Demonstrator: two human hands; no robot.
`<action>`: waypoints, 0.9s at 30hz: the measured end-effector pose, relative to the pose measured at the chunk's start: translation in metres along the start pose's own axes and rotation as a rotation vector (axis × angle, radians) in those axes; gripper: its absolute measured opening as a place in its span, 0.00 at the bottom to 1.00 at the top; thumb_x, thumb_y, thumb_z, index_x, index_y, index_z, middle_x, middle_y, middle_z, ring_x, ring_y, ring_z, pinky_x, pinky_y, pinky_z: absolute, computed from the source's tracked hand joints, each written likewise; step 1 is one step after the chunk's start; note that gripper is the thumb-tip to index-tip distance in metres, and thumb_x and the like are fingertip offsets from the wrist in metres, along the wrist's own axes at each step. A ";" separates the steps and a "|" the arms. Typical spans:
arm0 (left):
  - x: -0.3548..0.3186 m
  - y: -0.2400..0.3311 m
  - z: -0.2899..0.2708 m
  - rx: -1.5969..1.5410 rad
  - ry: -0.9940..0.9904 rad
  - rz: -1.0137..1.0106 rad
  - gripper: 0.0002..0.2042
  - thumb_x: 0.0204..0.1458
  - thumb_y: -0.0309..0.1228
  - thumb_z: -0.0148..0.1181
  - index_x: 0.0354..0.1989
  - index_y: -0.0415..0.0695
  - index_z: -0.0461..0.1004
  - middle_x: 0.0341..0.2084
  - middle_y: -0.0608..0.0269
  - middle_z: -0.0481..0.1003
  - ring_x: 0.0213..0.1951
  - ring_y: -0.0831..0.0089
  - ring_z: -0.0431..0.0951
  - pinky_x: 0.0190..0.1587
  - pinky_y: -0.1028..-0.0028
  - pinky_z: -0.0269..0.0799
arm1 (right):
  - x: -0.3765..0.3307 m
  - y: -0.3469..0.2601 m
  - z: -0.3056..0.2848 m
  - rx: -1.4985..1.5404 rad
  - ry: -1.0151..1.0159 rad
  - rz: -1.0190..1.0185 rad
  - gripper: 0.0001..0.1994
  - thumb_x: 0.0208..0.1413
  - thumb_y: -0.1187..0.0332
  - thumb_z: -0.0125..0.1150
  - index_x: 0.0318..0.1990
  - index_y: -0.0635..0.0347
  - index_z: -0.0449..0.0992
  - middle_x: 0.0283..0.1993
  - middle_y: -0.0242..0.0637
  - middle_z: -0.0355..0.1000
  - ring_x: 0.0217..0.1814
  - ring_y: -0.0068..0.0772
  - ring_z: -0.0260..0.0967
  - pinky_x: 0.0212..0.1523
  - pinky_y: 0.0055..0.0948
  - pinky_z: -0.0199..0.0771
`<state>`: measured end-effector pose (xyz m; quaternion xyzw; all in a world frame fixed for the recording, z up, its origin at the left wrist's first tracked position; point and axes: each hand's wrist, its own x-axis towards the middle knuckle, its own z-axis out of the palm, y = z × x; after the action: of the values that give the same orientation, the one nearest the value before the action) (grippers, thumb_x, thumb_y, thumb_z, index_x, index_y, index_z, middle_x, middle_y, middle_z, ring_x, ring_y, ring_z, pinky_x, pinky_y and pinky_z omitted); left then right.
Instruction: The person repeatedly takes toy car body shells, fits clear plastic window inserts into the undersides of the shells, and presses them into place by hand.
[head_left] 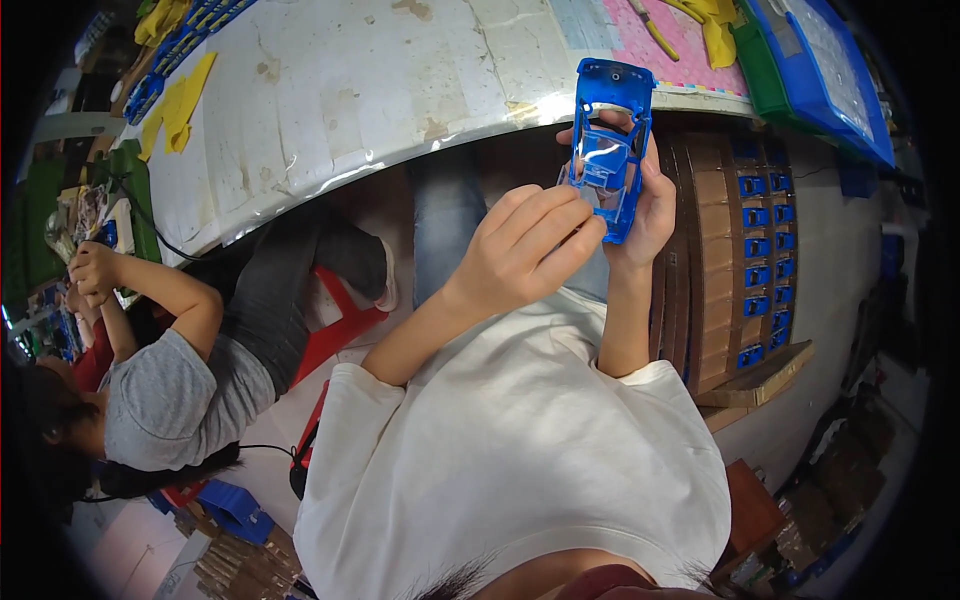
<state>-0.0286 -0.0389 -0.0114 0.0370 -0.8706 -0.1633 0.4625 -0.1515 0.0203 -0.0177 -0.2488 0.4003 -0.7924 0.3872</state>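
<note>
Here, the right hand [645, 205] grips a blue toy car shell [611, 150]; the left hand [525, 250] fingers [570, 235] pinch its clear insert, below the worktop [330, 100] edge.

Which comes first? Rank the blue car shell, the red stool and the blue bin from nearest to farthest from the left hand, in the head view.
1. Blue car shell: touched by the left hand, just to its right.
2. Red stool: lower left, under the table edge.
3. Blue bin: far upper right, on the table.
</note>
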 end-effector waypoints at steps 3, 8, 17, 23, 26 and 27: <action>0.000 0.000 -0.001 -0.017 -0.025 0.012 0.10 0.35 0.25 0.58 0.31 0.43 0.72 0.32 0.63 0.71 0.38 0.68 0.73 0.37 0.71 0.69 | 0.000 -0.001 0.001 -0.018 0.012 -0.014 0.22 0.53 0.58 0.39 0.51 0.64 0.59 0.45 0.47 0.67 0.47 0.39 0.68 0.45 0.30 0.71; -0.001 -0.001 0.000 -0.021 -0.013 0.023 0.10 0.35 0.25 0.58 0.30 0.43 0.73 0.31 0.64 0.71 0.37 0.69 0.73 0.37 0.71 0.69 | 0.000 0.000 0.002 -0.025 0.011 -0.021 0.22 0.53 0.58 0.39 0.50 0.64 0.59 0.44 0.46 0.67 0.46 0.36 0.69 0.44 0.29 0.71; -0.002 -0.004 -0.003 -0.095 -0.017 0.054 0.11 0.34 0.20 0.60 0.31 0.43 0.74 0.28 0.63 0.73 0.34 0.68 0.74 0.34 0.73 0.68 | -0.002 0.003 -0.005 -0.085 0.057 0.023 0.28 0.49 0.56 0.40 0.54 0.68 0.57 0.47 0.51 0.65 0.49 0.44 0.66 0.45 0.32 0.68; 0.001 -0.006 -0.001 -0.033 0.003 0.025 0.12 0.34 0.20 0.62 0.31 0.44 0.74 0.28 0.64 0.73 0.34 0.69 0.75 0.33 0.73 0.67 | -0.003 0.005 -0.001 -0.133 0.036 0.015 0.28 0.48 0.56 0.42 0.53 0.67 0.57 0.46 0.51 0.66 0.49 0.44 0.67 0.47 0.33 0.68; 0.002 -0.006 0.002 0.009 0.032 0.009 0.12 0.33 0.20 0.63 0.30 0.44 0.74 0.29 0.65 0.73 0.34 0.69 0.75 0.32 0.73 0.67 | -0.005 0.005 0.003 -0.133 0.038 0.034 0.27 0.48 0.57 0.42 0.53 0.66 0.56 0.46 0.51 0.66 0.48 0.44 0.67 0.47 0.33 0.68; 0.001 -0.006 0.003 0.050 0.041 0.013 0.11 0.34 0.22 0.63 0.31 0.45 0.75 0.29 0.66 0.73 0.34 0.70 0.74 0.33 0.73 0.66 | -0.005 0.005 0.004 -0.133 0.039 0.034 0.27 0.48 0.57 0.42 0.53 0.66 0.56 0.46 0.51 0.66 0.48 0.44 0.67 0.47 0.33 0.68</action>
<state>-0.0321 -0.0439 -0.0140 0.0466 -0.8650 -0.1375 0.4804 -0.1437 0.0205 -0.0205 -0.2516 0.4637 -0.7621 0.3755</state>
